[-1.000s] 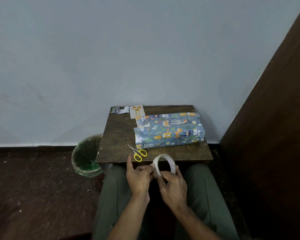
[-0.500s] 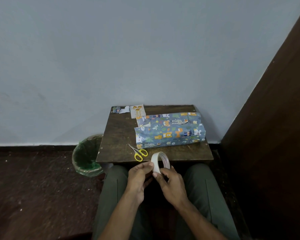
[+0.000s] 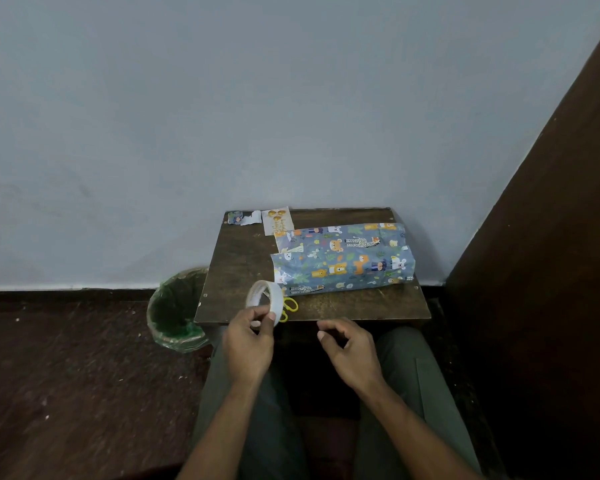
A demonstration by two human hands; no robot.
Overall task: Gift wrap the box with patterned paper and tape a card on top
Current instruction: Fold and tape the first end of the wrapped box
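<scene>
while left grip (image 3: 248, 341) pinches tape roll (image 3: 265, 301), wrapped box (image 3: 342, 259) lies beyond.

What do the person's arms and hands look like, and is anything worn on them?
The left hand and the right hand are both bare, with no gloves. I can see no rings, watch or bracelet. The forearms are uncovered up to the bottom edge of the picture, so no sleeves are visible.

Small square dark-brown wooden table (image 3: 243, 258), set against a pale blue-grey wall (image 3: 222, 116). Round waste bin lined with green plastic (image 3: 175, 311), on the floor just left of the table. Dark reddish-brown speckled floor (image 3: 66, 375). Dark brown wooden panel (image 3: 551, 271), at right.
</scene>
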